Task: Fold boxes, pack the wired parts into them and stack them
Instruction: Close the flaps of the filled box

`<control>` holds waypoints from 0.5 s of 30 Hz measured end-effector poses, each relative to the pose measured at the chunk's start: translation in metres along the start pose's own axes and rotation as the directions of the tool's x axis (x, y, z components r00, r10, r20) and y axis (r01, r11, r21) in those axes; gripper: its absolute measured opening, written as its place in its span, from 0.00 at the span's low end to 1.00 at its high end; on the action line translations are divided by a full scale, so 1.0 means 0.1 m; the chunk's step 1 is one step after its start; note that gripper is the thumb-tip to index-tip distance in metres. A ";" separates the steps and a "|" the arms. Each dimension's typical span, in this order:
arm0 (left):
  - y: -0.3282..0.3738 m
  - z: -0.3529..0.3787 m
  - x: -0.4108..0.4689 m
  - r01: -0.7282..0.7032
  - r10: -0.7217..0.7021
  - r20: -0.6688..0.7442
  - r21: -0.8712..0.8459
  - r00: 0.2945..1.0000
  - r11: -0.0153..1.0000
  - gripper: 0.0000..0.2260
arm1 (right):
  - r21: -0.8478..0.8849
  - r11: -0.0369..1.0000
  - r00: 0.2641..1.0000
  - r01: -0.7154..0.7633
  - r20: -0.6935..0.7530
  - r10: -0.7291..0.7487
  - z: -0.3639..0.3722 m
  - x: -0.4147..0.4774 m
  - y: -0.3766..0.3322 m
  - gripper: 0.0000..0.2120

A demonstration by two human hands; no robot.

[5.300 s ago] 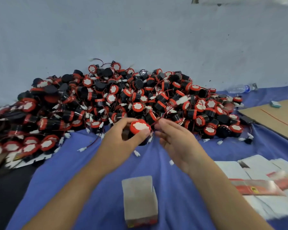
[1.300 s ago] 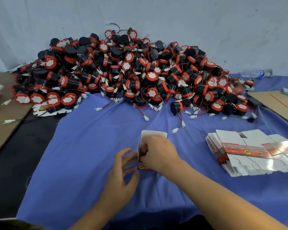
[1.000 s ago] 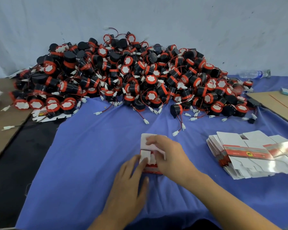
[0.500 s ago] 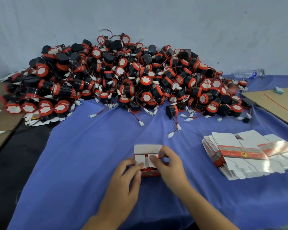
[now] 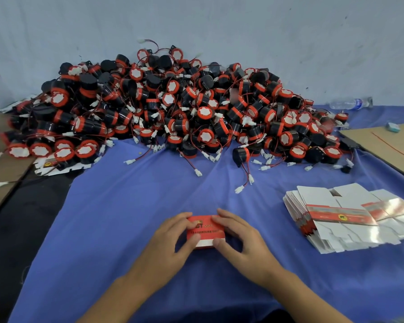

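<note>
Flaps gone from view: half a second back the box [image 5: 205, 231] showed white end flaps open toward the camera, now its red printed face is up and no flap shows. Box also sits a bit nearer the body, between both hands on the blue cloth [image 5: 126, 206] over the counter.

Left hand [image 5: 173, 238]: fingers curled over the box's left end, thumb on the near edge, gripping it. Right hand [image 5: 240, 238]: same on the right end, index finger on the far corner, thumb on the white near strip. Neither hand holds anything else.

My read: this box is closed, likely with a part inside, though I can't see inside. Next would be setting it aside to stack. No stack of finished boxes is in view.

Wired parts [image 5: 173, 108]: big pile well beyond both hands, loose connectors trailing toward them. Flat blanks [image 5: 336, 217]: fanned stack near the right hand, on its outer side.

Writing:
- box top: large "ST" on red, small yellow mark by it, one line of white capitals below, too blurred to read
- blanks: red band with a round yellow emblem, text unreadable
- bottle [image 5: 350, 103] far beyond the right hand: blue label, unreadable
</note>
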State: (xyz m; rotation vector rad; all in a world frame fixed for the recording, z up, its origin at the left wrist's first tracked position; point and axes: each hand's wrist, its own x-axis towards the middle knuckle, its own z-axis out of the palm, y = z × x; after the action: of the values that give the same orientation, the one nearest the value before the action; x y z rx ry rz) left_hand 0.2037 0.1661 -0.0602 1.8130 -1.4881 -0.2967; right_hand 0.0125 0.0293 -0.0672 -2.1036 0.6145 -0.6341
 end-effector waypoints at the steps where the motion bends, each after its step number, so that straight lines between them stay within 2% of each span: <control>1: -0.01 -0.01 0.01 -0.004 0.004 0.025 0.004 1.000 1.000 0.16 | -0.053 0.998 1.000 0.023 -0.003 -0.023 0.00 0.00 -0.01 0.22; 4: 0.00 -0.07 0.04 -0.036 0.033 0.096 0.031 0.995 0.999 0.19 | -0.138 0.986 0.996 0.088 0.033 -0.084 -0.04 0.02 -0.06 0.21; 8: 0.05 -0.13 0.13 -0.086 0.083 0.112 0.029 0.990 0.996 0.16 | -0.234 0.967 0.994 0.101 0.053 -0.091 -0.10 0.10 -0.14 0.19; 12: -0.04 -0.10 0.07 -0.069 0.049 0.169 0.116 0.984 0.991 0.27 | -0.307 0.948 0.987 0.085 0.155 -0.039 -0.13 0.07 -0.12 0.32; 15: -0.06 -0.07 0.02 -0.079 0.054 0.179 0.135 0.982 0.988 0.31 | -0.290 0.951 0.983 0.105 0.175 -0.055 -0.14 0.08 -0.14 0.31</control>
State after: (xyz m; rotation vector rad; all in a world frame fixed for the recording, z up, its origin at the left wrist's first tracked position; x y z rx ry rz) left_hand 0.2130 0.1677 -0.0587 1.8835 -1.7268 -0.3320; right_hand 0.0125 0.0239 -0.0471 -2.4451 0.5608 -0.4244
